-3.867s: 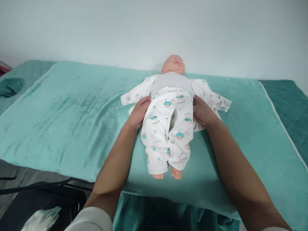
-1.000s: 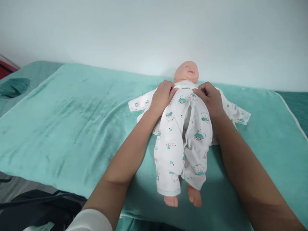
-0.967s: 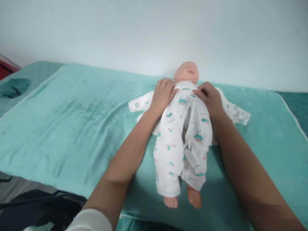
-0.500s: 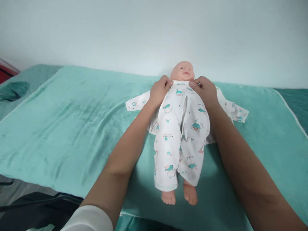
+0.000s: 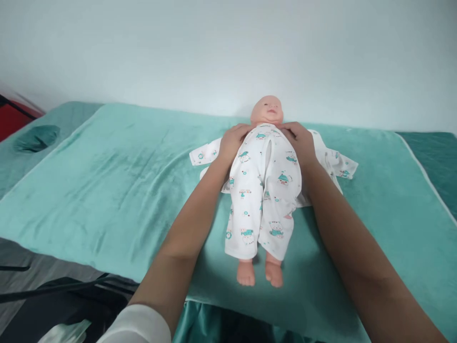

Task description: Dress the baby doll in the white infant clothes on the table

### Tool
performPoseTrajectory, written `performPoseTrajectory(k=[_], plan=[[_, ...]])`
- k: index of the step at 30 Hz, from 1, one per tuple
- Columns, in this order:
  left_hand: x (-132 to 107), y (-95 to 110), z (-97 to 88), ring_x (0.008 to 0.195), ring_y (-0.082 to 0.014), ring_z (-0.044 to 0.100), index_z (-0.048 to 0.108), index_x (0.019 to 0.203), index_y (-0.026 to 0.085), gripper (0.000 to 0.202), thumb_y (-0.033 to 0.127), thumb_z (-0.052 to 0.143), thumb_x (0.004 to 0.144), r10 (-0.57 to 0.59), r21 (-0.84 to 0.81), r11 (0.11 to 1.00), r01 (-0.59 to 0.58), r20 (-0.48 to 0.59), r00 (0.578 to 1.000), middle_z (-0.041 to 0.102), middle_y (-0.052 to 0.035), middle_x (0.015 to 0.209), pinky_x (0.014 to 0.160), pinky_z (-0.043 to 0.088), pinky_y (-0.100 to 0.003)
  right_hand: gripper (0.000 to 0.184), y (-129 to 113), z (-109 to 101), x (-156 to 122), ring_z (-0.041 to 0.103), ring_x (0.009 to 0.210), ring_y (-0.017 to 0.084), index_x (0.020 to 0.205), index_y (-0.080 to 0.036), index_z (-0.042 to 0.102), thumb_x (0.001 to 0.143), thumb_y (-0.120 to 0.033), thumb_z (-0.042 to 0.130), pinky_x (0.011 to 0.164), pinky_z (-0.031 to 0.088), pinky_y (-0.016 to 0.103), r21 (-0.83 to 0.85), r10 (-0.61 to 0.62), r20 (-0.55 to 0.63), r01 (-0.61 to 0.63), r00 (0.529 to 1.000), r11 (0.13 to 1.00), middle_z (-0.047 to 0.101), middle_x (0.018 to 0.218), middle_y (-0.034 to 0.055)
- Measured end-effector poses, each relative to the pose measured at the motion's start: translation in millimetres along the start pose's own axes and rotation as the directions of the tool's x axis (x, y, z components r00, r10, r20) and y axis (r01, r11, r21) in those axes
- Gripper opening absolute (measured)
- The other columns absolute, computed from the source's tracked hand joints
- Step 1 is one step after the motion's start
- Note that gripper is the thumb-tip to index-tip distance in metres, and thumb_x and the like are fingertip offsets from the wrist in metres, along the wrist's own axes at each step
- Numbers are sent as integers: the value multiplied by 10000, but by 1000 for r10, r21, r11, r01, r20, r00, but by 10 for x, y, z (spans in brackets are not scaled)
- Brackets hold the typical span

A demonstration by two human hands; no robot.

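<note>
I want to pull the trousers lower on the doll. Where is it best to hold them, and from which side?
Probably at the top edge of the trousers, one side in each hand, coming from the feet end. The doll lies on its back and that edge sits under its chin, where the left hand and right hand rest.

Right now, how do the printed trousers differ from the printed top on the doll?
The trousers lie over the front of the doll, from under its chin to the ankles; the top lies spread open beneath it, sleeves flat out on the towel. The left hand and right hand grip the trousers' waistband; neither grips the top. Both are white with teal prints.
</note>
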State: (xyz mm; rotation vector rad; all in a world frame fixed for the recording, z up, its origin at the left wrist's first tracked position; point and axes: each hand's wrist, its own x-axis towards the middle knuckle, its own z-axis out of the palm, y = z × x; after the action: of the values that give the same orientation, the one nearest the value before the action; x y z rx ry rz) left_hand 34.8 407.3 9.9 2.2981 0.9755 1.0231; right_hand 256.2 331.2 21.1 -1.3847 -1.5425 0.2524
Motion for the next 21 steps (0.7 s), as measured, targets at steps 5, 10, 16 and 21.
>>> performPoseTrajectory(k=[5, 10, 16, 21], plan=[[-270, 64, -54, 1378, -258, 548, 659, 1363, 250, 427, 218, 487, 973, -72, 208, 975, 74, -15, 997, 638, -88, 1466, 1183, 354, -422, 318, 15, -80, -245, 659, 1195, 254, 1139, -252, 767, 929, -262, 527, 1095, 466, 463, 39, -9, -20, 10, 1000, 999, 747, 1248, 63], [-577, 165, -83, 1519, -254, 396, 566, 1450, 240, 471, 220, 471, 989, -83, 282, 956, 82, -10, 997, 496, -90, 1606, 1279, 248, -452, 352, -70, -150, -557, 616, 1300, 248, 1183, -285, 764, 915, -296, 536, 1176, 419, 461, 87, 37, -30, -34, 999, 996, 709, 1355, 21], [-832, 217, -148, 1525, -273, 379, 527, 1471, 202, 501, 348, 483, 994, 22, 251, 968, -30, 33, 999, 527, -131, 1567, 1306, 184, -488, 252, -146, -200, -803, 707, 965, 248, 978, -221, 742, 803, -350, 616, 929, 559, 427, 99, 312, -156, -299, 937, 949, 785, 1017, 68], [-864, 286, -180, 1467, -300, 418, 593, 1390, 213, 425, 308, 450, 1001, 9, 301, 954, -4, -18, 1000, 616, -137, 1461, 1218, 313, -503, 236, -155, -262, -816, 691, 846, 248, 858, -203, 718, 717, -392, 705, 767, 563, 373, 143, 496, -12, -489, 868, 860, 775, 866, 55]])
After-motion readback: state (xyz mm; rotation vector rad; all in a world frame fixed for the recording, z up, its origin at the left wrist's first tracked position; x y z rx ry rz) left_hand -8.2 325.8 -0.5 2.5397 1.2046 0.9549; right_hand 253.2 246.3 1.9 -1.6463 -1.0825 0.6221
